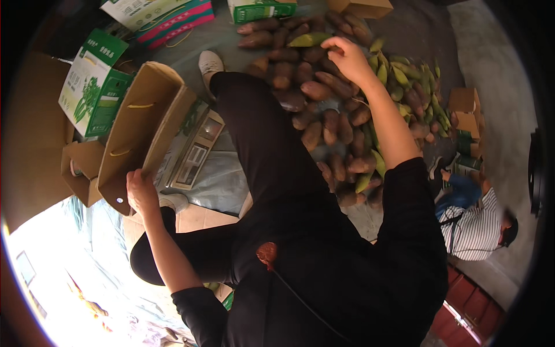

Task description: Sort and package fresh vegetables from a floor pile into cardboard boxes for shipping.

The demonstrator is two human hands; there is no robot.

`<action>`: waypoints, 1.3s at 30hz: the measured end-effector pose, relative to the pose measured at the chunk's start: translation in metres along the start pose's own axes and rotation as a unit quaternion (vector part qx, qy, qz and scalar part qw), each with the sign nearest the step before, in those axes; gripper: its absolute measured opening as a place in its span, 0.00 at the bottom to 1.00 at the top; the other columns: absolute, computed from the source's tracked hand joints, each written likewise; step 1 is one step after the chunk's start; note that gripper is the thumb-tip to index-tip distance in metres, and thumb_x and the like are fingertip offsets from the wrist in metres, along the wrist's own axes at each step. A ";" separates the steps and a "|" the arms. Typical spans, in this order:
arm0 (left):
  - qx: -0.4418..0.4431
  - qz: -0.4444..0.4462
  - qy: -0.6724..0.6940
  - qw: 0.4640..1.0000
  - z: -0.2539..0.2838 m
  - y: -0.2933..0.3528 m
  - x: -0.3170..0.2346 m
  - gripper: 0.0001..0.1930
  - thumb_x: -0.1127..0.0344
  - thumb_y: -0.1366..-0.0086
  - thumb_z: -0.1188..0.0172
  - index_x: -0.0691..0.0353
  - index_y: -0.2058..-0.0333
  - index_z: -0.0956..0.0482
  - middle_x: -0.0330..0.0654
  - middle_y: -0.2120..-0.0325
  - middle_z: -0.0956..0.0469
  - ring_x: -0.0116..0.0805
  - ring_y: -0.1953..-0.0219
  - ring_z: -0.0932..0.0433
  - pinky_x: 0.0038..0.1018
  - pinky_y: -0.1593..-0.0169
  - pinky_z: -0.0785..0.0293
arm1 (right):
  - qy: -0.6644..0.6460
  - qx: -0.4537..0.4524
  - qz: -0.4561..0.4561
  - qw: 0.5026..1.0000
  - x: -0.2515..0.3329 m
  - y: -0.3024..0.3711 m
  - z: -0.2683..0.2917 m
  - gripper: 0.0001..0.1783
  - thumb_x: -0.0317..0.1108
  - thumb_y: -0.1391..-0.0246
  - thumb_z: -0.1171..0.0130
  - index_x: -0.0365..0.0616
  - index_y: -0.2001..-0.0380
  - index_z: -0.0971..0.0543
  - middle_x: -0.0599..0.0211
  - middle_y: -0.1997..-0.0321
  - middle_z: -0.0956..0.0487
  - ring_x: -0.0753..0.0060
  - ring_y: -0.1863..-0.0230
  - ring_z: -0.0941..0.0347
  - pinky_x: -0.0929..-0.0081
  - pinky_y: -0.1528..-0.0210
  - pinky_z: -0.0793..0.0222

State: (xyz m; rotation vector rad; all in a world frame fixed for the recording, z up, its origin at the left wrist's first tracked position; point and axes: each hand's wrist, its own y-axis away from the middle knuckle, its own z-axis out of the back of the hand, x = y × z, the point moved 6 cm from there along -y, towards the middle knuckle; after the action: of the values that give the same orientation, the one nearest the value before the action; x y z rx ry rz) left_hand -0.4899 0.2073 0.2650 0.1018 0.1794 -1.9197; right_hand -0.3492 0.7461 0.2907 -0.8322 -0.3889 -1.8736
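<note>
My left hand (pixel 141 191) grips the lower edge of a brown cardboard box (pixel 144 124) that is tilted up with its flaps hanging. My right hand (pixel 347 58) reaches out over a large pile of brown tubers (pixel 329 124) on the ground, its fingers curled down onto one of them by a yellow-green piece (pixel 309 39). Whether it has taken hold of that tuber cannot be told. My black-clad leg (pixel 260 139) stretches forward between box and pile, ending in a white shoe (pixel 209 63).
Green-yellow cobs (pixel 413 81) lie along the pile's right side. Green-and-white cartons (pixel 92 87) and a pink-striped one (pixel 173 20) stand at the left and top. A flat scale (pixel 193 150) lies on plastic sheeting. A person in a striped shirt (pixel 477 225) crouches at the right, near small brown boxes (pixel 465 110).
</note>
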 end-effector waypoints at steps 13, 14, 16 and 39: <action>0.024 0.003 0.017 1.000 -0.021 0.000 0.030 0.16 0.71 0.49 0.41 0.72 0.61 0.27 0.56 0.67 0.27 0.55 0.63 0.26 0.39 0.59 0.31 | -0.020 0.003 -0.427 0.904 -0.235 0.257 0.013 0.07 0.26 0.53 0.44 0.38 0.69 0.23 0.67 0.76 0.25 0.76 0.77 0.29 0.77 0.81 0.36; 0.024 0.001 0.013 1.000 -0.020 0.001 0.036 0.16 0.71 0.49 0.41 0.72 0.61 0.27 0.56 0.67 0.27 0.55 0.63 0.26 0.39 0.59 0.31 | -0.034 -0.004 -0.453 0.891 -0.240 0.278 0.010 0.05 0.26 0.53 0.45 0.38 0.71 0.24 0.68 0.77 0.26 0.75 0.79 0.30 0.76 0.83 0.38; -0.006 -0.027 0.035 0.999 -0.033 -0.008 0.033 0.17 0.71 0.49 0.41 0.73 0.61 0.27 0.57 0.66 0.26 0.55 0.62 0.26 0.39 0.58 0.31 | -0.035 -0.026 -0.492 0.869 -0.269 0.336 0.026 0.04 0.26 0.53 0.47 0.38 0.73 0.24 0.69 0.78 0.27 0.75 0.81 0.31 0.74 0.85 0.40; 0.015 0.054 -0.048 0.997 -0.022 0.004 0.020 0.15 0.68 0.49 0.40 0.62 0.60 0.26 0.46 0.62 0.25 0.49 0.59 0.26 0.40 0.57 0.30 | -0.115 -0.131 -0.798 0.577 -0.305 0.522 -0.084 0.24 0.44 0.59 0.31 0.46 0.59 0.25 0.67 0.68 0.23 0.68 0.70 0.28 0.67 0.68 0.31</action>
State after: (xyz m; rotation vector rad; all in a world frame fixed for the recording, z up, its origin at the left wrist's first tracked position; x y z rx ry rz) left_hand -0.4933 0.1911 0.2398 0.0381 0.0793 -1.8149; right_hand 0.1633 0.6698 -0.0318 -0.9653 -1.3913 -3.5655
